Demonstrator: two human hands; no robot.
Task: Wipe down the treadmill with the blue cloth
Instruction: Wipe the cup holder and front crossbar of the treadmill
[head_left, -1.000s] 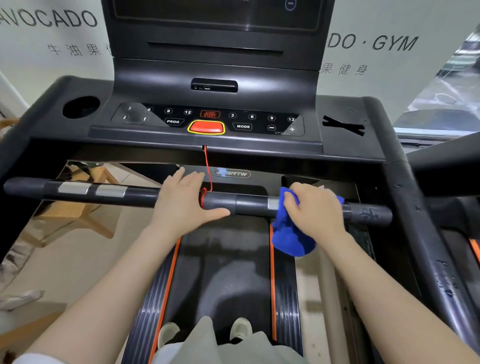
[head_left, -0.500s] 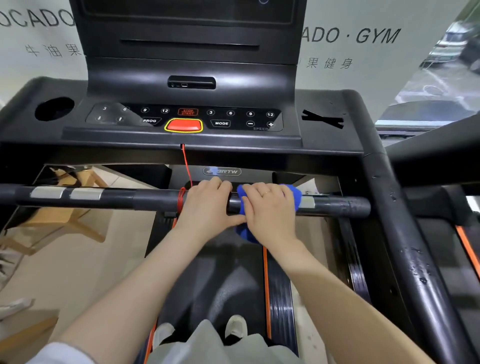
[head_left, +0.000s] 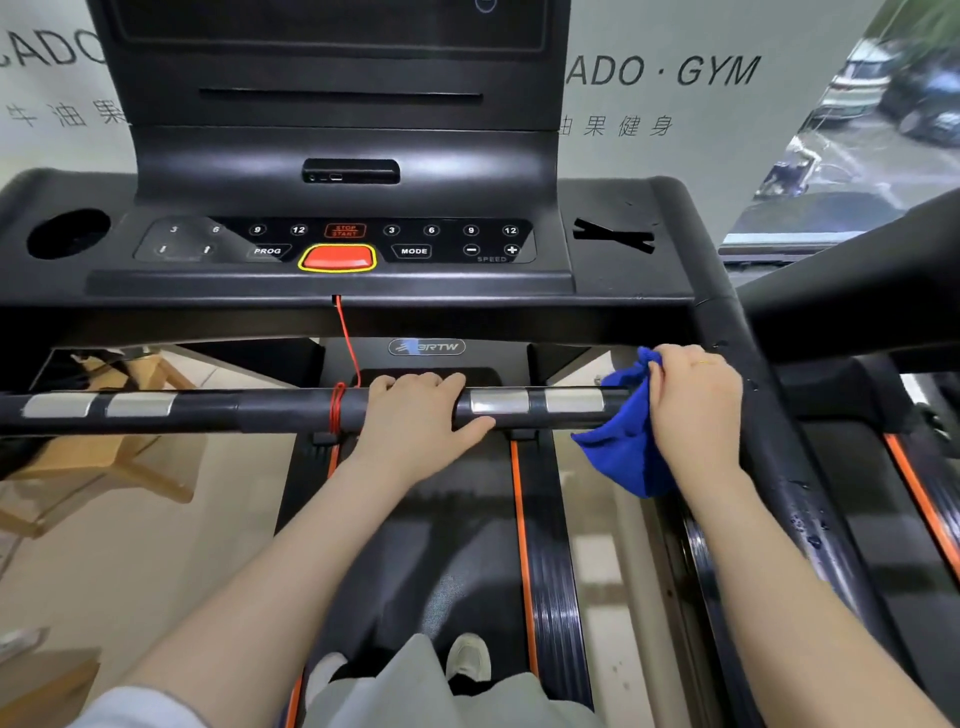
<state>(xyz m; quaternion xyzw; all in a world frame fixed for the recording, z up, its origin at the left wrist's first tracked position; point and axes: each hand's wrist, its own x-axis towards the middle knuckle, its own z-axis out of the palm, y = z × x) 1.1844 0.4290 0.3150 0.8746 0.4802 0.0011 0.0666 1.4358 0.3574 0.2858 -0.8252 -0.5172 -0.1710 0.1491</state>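
Observation:
A black treadmill fills the view, with its console (head_left: 337, 244) ahead and a horizontal handlebar (head_left: 208, 410) crossing in front of me. My left hand (head_left: 421, 421) grips the bar near its middle, just right of a red safety cord (head_left: 337, 410) wound round it. My right hand (head_left: 696, 410) holds a bunched blue cloth (head_left: 623, 441) pressed against the bar's right end, where it meets the side rail (head_left: 769, 441). Two silver sensor plates (head_left: 535, 401) lie bare between my hands. The cloth hangs down below the bar.
The belt (head_left: 441, 545) runs under me with my shoes (head_left: 467, 660) on it, orange stripes at each side. A cup hole (head_left: 67, 234) sits at the console's left, black tape (head_left: 613, 236) at its right. A second treadmill (head_left: 909, 493) stands to the right; wooden furniture (head_left: 104, 457) to the left.
My right hand slid the cloth left along the bar up to my left hand, then back right to the bar's end, uncovering the sensor plates. My left hand shifted slightly right.

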